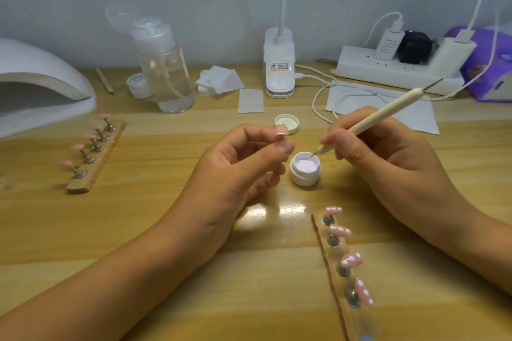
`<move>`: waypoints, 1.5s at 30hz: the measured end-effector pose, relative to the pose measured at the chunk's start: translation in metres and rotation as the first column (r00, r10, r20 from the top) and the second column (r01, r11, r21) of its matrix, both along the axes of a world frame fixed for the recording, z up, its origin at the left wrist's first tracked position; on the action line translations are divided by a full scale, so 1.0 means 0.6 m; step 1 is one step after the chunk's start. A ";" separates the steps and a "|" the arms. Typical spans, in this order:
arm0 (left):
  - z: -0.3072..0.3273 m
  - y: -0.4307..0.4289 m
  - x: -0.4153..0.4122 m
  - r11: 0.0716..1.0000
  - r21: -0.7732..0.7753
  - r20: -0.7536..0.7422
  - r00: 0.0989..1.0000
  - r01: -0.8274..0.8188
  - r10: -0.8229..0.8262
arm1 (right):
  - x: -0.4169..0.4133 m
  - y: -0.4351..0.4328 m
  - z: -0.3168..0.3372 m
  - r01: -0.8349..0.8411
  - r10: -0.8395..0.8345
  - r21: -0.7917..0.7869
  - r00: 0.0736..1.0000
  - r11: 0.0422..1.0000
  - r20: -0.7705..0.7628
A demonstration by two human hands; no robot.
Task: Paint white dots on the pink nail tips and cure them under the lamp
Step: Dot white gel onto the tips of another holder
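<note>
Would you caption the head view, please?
Right hand dips dotting tool into white gel pot; left hand pinches pink nail tip.

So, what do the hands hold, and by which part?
Left hand pinches a pink nail tip from below; right hand grips the dotting pen's lower end.

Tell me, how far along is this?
Done: four dotted tips on the near holder. In hand: left hand pinches a pink tip; right hand dips the dotting pen into the white gel pot. Left: five plain tips on the far holder, then the curing lamp.
</note>
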State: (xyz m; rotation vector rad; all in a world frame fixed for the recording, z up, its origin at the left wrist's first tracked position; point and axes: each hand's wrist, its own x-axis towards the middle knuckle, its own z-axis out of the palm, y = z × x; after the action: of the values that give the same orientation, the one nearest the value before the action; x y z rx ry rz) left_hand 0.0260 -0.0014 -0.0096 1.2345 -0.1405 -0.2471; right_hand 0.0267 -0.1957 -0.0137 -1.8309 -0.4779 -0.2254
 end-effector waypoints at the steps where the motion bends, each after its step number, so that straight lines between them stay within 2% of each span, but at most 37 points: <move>1: 0.000 0.000 0.000 1.000 -0.001 -0.004 1.000 -0.003 0.003 | 0.000 0.000 -0.002 -0.011 0.011 -0.029 1.000 1.000 0.000; 9: 0.000 0.002 -0.002 0.999 0.048 0.006 1.000 0.013 -0.014 | 0.005 0.001 -0.006 -0.052 0.051 -0.120 0.999 0.991 -0.013; 14: 0.001 0.003 -0.004 0.996 0.073 0.032 0.998 0.045 -0.047 | 0.003 0.002 -0.005 -0.033 0.033 -0.095 0.999 0.995 -0.006; 18: 0.000 0.002 -0.005 0.994 0.091 0.065 0.995 0.068 -0.074 | 0.002 -0.001 0.000 0.015 -0.015 0.037 1.000 0.999 0.002; 21: -0.001 0.000 -0.007 0.986 0.119 0.101 0.986 0.119 -0.131 | 0.003 -0.006 0.003 0.053 -0.038 0.256 0.997 0.965 -0.062; 24: -0.002 -0.004 -0.012 0.973 0.162 0.144 0.972 0.163 -0.187 | 0.005 -0.007 0.002 0.022 0.048 0.455 0.989 0.890 -0.141; 27: -0.003 -0.006 -0.014 0.966 0.197 0.154 0.967 0.169 -0.200 | 0.003 -0.004 0.004 -0.053 0.177 0.538 0.967 0.841 -0.181; 31: -0.003 -0.006 -0.014 0.966 0.200 0.146 0.970 0.162 -0.193 | -0.001 -0.002 0.004 -0.132 0.278 0.562 0.943 0.816 -0.182; 45: -0.007 -0.006 -0.015 0.955 0.253 0.143 0.970 0.156 -0.196 | -0.002 -0.004 0.000 -0.178 0.314 0.523 0.932 0.834 -0.184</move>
State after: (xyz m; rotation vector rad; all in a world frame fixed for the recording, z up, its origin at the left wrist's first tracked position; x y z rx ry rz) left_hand 0.0171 -0.0050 -0.0136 1.4863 -0.3770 -0.3230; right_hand 0.0256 -0.1982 -0.0135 -1.2478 -0.4179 0.0741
